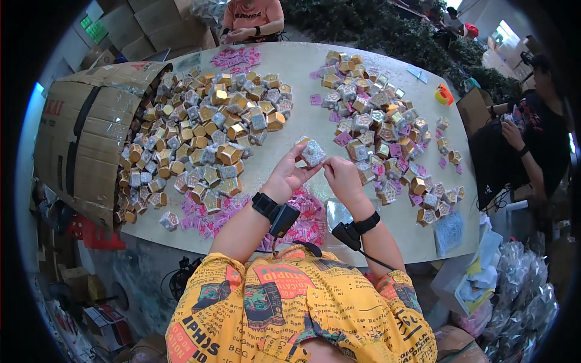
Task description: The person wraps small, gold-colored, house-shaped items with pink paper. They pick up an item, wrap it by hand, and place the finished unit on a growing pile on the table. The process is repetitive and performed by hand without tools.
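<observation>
We are gripping one box [313, 152] in our left hand [289, 173], right hand [345, 179] pinched together beside it, heap [212, 124] toward left edge of table [302, 78] seemingly remaining, finished count unclear.

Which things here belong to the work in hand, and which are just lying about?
Likely in use:
gold-and-silver piece in the left hand, right hand close by
piled gold pieces
pink packets
cardboard box

Likely just lying about:
orange roll
red basket
silvery plastic

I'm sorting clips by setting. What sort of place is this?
Probably a packing workshop: piles of small gold boxes on a table, a large open carton beside them, and another person across from the wearer.
</observation>
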### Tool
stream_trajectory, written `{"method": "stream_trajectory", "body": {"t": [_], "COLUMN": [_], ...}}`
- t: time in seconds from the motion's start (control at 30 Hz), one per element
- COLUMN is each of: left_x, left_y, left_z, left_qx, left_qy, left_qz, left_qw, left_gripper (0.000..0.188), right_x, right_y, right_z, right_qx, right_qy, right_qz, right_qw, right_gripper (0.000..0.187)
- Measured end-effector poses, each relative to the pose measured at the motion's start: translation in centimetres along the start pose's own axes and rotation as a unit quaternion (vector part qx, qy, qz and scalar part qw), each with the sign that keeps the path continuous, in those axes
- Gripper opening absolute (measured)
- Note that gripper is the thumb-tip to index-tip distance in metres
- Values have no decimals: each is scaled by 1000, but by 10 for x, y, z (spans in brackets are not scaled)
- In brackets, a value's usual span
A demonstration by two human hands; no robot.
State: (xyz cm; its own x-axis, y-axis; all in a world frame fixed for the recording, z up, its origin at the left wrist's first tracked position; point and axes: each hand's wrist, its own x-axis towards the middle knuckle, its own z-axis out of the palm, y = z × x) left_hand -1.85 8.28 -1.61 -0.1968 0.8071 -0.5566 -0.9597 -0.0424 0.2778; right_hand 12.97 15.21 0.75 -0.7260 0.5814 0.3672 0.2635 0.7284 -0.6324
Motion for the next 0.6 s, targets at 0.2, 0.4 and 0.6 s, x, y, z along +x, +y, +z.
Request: {"method": "stream_trajectory", "body": {"t": [0.2,0.4,0.6], "left_x": [-4,-7,-3], "left_y": [-2,-3,-6], "left_z": [2,4,-1], "left_qx": [5,9,11], "left_qy": [-5,-1,-3], "left_qz": [10,8,9], "left_qw": [1000,1000,1000], "left_gripper": [42,43,39], "right_x": [0,-1,0], "right_y": [-4,-5,-3], "right_z": [-2,-3,0], "right_qx": [-23,-20,-45], "right_qy": [-4,-5,-15], "right_qz": [11,7,16], "right_qw": [1000,1000,999], "right_gripper": [11,12,14]}}
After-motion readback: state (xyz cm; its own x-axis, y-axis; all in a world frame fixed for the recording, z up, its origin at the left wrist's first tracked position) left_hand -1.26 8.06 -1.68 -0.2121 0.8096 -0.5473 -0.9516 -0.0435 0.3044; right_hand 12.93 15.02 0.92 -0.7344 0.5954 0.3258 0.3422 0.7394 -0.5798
